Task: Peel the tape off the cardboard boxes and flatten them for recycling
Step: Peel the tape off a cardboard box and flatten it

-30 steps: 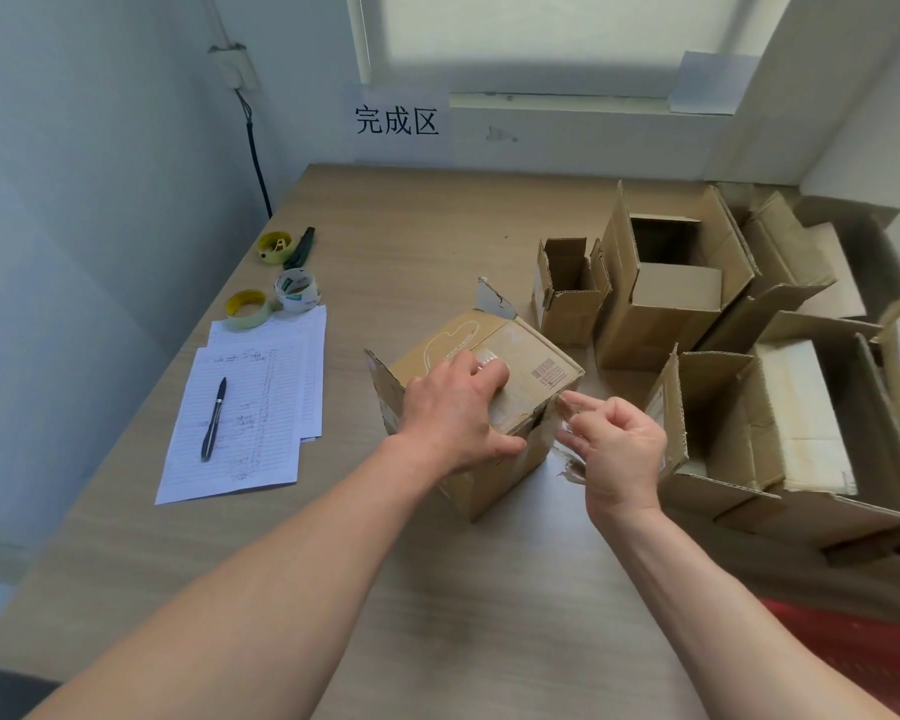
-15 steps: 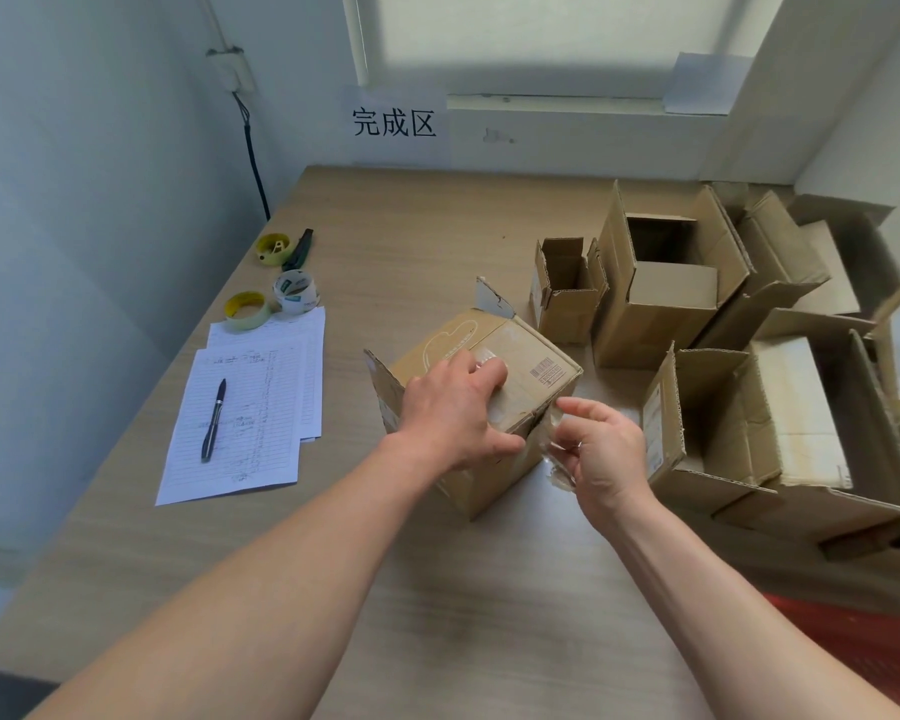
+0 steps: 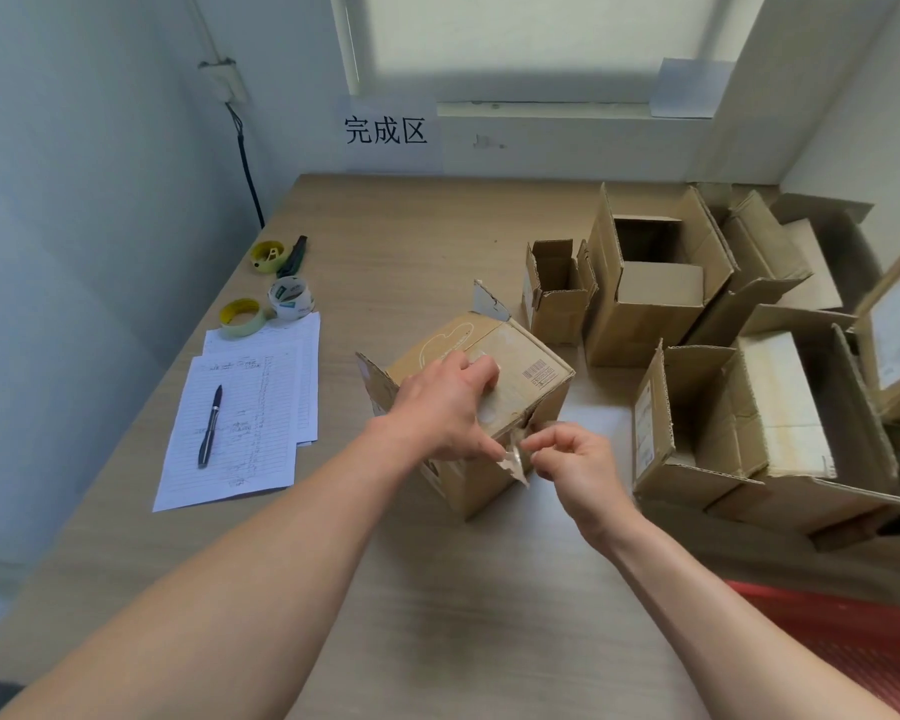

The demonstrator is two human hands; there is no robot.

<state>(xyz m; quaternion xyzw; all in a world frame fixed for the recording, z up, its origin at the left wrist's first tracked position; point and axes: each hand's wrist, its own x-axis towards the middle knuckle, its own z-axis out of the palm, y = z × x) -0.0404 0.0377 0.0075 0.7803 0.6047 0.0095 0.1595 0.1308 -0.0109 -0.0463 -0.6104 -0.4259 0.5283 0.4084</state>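
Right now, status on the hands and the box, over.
Left hand holds box top. Right hand pinches tape at near corner, partly peeled. Open boxes crowd the right.

Closed brown cardboard box [image 3: 510, 366] upright on the desk [image 3: 411, 252], clear tape strip [image 3: 514, 457] partly peeled from its near corner.
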